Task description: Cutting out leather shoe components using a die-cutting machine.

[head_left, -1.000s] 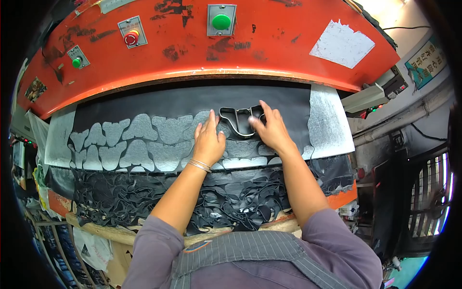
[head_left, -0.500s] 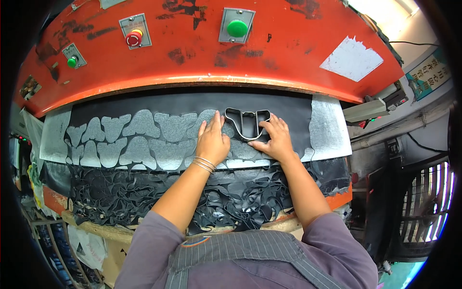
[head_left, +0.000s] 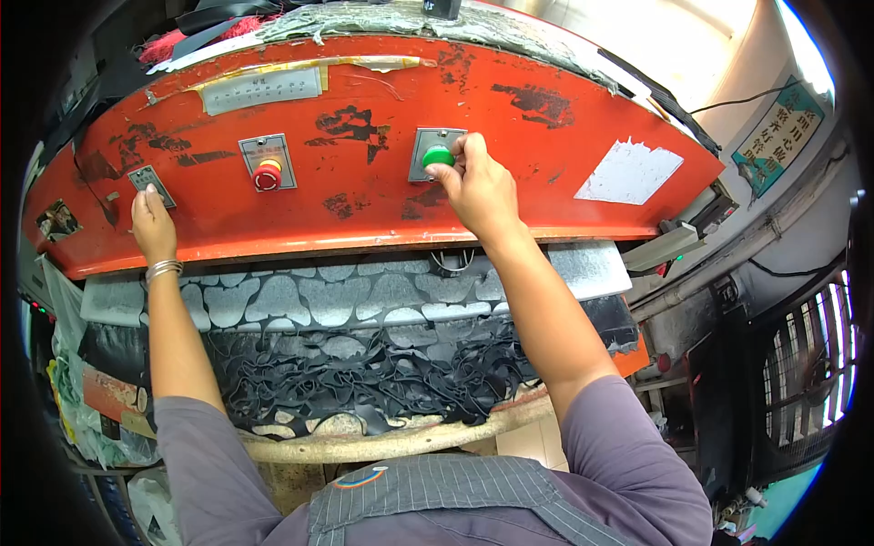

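My right hand (head_left: 478, 182) curls its thumb and fingers around the large green push button (head_left: 439, 158) on the red machine front (head_left: 355, 214). Far to the left, my left hand (head_left: 153, 226) is closed against a small grey switch plate (head_left: 148, 185); its fingers cover the button there. Below the red front, a metal cutting die (head_left: 452, 262) shows only its near part, the rest hidden under the machine. It stands on black sheet material with cut shapes (head_left: 332, 298) and dark gaps between them.
Between my hands sits a red stop button (head_left: 267, 175) with a yellow collar. Tangled black offcuts (head_left: 382, 378) hang over the front edge, above a worn pale ledge (head_left: 364, 448). Pale metal bed (head_left: 587, 273) shows at the right. A slatted black fan or grille (head_left: 810, 355) stands farther right.
Both hands have left the cutting die and sheet and gone up to the red front, the right to the large green button, the left to the small one. The view has tilted upward.
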`<state>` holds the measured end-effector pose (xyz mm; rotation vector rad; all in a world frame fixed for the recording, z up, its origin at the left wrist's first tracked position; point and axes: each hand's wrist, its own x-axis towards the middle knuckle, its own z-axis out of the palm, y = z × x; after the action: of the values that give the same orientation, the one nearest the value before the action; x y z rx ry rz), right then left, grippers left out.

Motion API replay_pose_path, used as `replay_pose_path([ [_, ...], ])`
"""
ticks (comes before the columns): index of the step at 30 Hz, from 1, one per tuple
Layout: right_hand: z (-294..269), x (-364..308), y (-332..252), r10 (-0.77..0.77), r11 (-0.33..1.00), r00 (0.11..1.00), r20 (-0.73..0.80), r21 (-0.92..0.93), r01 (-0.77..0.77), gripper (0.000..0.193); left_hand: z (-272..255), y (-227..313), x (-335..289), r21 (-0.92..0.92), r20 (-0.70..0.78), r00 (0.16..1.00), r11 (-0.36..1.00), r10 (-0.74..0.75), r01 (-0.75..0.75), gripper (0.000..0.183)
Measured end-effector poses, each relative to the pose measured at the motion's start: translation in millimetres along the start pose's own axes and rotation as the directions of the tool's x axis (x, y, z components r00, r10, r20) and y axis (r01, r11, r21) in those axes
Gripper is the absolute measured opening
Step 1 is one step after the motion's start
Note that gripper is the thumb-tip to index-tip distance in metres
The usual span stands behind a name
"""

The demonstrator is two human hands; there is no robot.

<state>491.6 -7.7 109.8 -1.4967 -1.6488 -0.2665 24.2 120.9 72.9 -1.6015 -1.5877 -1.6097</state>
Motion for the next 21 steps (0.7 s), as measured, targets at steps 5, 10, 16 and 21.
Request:
replay_pose_path([
  [5, -26.0, -74.9, -11.9, 0.001, 0.982, 0.996, 0.084, 0.186, -0.017, 0.039, -53.9, 39.5, -60.9, -0.289, 0.474, 0.881, 0.945, 0.001, 0.155, 0.031],
  [10, -60.2, -209.9, -49.6, -0.225, 0.971, 0.495, 0.839, 0.238, 0.039, 0.049, -133.3, 169.7, -216.6, -0.335, 0.879, 0.423, 0.917, 0.221, 0.217, 0.021],
  [16, -40.9, -293.0, -66.4, -0.245, 0.962, 0.674, 0.696, 0.087, 0.26, 0.029, -177.1, 225.8, -296.7, -0.298, 0.898, 0.364, 0.951, 0.249, 0.083, 0.013],
  [21, -34.2, -265.5, -55.2, -0.29, 0.947, 0.514, 0.807, 0.164, 0.276, 0.028, -167.5, 222.6, -305.4, -0.34, 0.837, 0.463, 0.94, 0.29, 0.027, 0.013],
])
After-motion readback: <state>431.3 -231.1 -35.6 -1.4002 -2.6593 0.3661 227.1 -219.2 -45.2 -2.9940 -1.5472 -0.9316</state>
